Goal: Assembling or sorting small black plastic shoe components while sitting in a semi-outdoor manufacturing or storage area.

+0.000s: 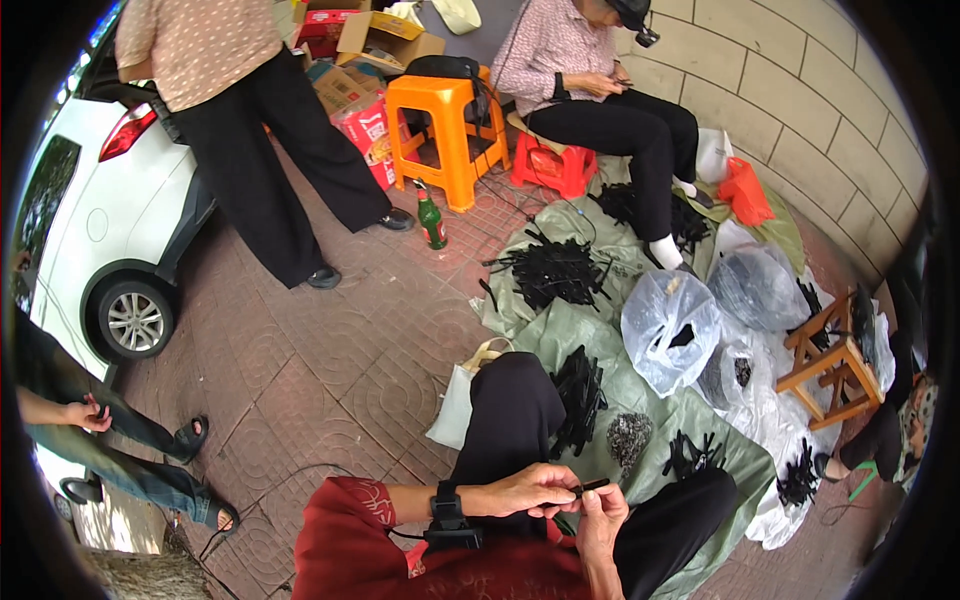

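My left hand and my right hand meet above my lap, fingers pinched on a short, dark, narrow black strip. The strip's exact kind is too small to make out. Just beyond my knees, a heap of similar black strips lies on a green sheet. Beside it are a pile of small dark, shiny pieces and a smaller bunch of black strips. A larger heap of strips lies farther off.
Clear plastic bags stand at the right, near a wooden stool. Ahead, a seated person handles something small. An orange stool and a green bottle are beyond. People stand at left by a white car.
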